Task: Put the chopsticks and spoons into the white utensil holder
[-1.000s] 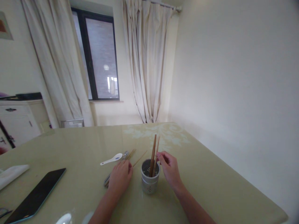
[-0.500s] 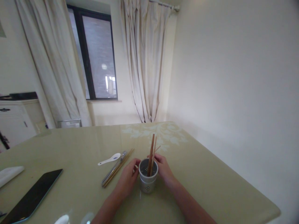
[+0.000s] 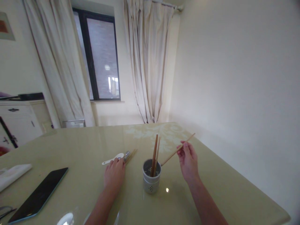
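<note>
A grey holder with small holes (image 3: 150, 185) stands upright, with reddish-brown chopsticks (image 3: 154, 156) and a lighter chopstick (image 3: 158, 150) leaning inside. To its right, my right hand (image 3: 188, 161) pinches a light wooden chopstick (image 3: 172, 154) at a slant; its lower end is by the holder's rim. On the left, my left hand (image 3: 114, 175) lies with curled fingers over a metal spoon (image 3: 127, 154) and light wooden chopsticks (image 3: 131, 155). Its fingertips hide what they grip. A white spoon (image 3: 109, 161) lies just beyond those fingers.
A dark tablet-like slab (image 3: 38, 195) lies on the table (image 3: 77, 147) at left, near a white object (image 3: 15, 175). A shiny white round object (image 3: 65, 218) shows at the near edge. A wall (image 3: 234, 93) runs along the table's right side.
Both hands have left the holder. My right hand has moved right with a light chopstick pinched in it; my left hand has moved left onto the spoon and chopsticks.
</note>
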A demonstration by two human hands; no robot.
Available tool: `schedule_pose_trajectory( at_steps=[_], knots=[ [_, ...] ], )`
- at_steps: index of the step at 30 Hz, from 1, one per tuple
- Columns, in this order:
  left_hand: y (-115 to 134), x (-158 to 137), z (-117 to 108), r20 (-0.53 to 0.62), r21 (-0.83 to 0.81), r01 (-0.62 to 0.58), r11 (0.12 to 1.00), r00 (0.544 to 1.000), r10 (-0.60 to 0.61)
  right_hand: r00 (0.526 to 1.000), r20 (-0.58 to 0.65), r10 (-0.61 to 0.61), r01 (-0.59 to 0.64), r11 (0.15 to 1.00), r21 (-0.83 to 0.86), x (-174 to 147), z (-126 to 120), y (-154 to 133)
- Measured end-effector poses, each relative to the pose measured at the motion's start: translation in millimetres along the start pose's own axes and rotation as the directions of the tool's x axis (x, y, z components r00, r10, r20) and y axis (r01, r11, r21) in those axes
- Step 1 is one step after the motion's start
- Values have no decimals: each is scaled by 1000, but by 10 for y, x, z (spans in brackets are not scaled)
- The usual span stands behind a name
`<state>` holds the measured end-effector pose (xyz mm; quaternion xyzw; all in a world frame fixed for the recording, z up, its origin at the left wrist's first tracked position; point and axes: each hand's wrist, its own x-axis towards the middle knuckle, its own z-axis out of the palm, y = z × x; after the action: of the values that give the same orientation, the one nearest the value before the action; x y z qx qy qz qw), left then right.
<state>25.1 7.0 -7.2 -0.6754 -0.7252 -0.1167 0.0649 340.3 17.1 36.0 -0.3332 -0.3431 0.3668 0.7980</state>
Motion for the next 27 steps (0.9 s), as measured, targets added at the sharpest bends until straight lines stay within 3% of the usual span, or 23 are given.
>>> schedule_pose_trajectory(
  at_steps=[6, 9, 14, 16, 20, 23, 27],
  knots=[
    [69, -26, -40, 93, -31, 6, 1000, 996, -4, 952, 305, 11, 61, 973, -224, -277, 229, 65],
    [121, -46, -55, 88, -67, -29, 997, 996, 35, 912, 403, 79, 76, 932, -356, -352, 258, 115],
    [241, -46, -11, 57, -281, -78, 956, 994, 98, 945, 302, 123, 13, 911, -413, -365, 224, 265],
    [303, -54, 22, 60, -454, -83, 887, 990, 124, 940, 296, 169, -33, 908, -417, -355, 216, 351],
    [430, -108, 72, -4, -740, -122, 661, 984, 178, 901, 335, 276, -120, 900, -418, -356, 234, 535],
    [486, -146, 83, -32, -843, -153, 516, 971, 236, 853, 384, 354, -193, 897, -398, -380, 268, 615],
    [508, -157, 65, -18, -884, -157, 440, 953, 303, 794, 424, 436, -282, 882, -377, -424, 305, 611]
  ],
)
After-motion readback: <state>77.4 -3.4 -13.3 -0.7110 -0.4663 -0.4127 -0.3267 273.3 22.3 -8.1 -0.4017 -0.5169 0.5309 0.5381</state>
